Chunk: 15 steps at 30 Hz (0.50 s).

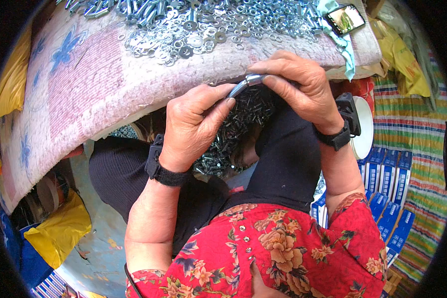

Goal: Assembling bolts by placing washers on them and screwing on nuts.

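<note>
A phone [346, 19] lies near blue boxes [390, 191] and yellow bags [59, 231].

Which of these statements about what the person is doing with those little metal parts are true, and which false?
1. Both hands hold one small silvery metal piece. True: the left hand and right hand meet on it.
2. The washers lie on a bare wooden board. False: they lie on a pink patterned cloth.
3. A pile of dark screws sits in the lap. True.
4. The hands wear gloves. False: they are bare, with black wrist straps.
</note>
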Tool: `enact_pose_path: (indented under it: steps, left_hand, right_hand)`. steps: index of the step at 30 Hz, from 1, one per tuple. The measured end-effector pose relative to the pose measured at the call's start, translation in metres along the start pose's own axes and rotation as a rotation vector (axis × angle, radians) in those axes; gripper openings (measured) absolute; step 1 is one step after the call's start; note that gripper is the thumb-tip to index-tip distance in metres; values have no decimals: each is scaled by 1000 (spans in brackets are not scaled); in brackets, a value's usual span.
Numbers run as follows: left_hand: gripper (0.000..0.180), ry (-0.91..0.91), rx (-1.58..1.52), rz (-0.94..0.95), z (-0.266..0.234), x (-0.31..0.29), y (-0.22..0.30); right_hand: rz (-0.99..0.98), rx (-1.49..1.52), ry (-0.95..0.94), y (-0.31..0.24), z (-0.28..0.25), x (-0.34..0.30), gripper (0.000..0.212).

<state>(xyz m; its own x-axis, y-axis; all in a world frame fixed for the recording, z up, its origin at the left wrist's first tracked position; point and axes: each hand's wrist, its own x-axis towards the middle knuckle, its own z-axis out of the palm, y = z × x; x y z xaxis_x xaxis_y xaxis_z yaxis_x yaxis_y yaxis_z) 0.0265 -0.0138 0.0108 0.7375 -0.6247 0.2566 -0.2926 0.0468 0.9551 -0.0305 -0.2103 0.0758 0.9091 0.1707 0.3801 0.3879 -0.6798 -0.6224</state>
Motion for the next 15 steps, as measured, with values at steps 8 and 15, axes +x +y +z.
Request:
enact_pose_path:
  steps: [8,15]
  left_hand:
    - [37,79,-17,24,11,-4,-3]
    - [37,6,-118,-27,6,-4,-3]
  right_hand:
    - [278,143,-155,-14,2,9,12]
    - [136,192,-228,3,22,7,12]
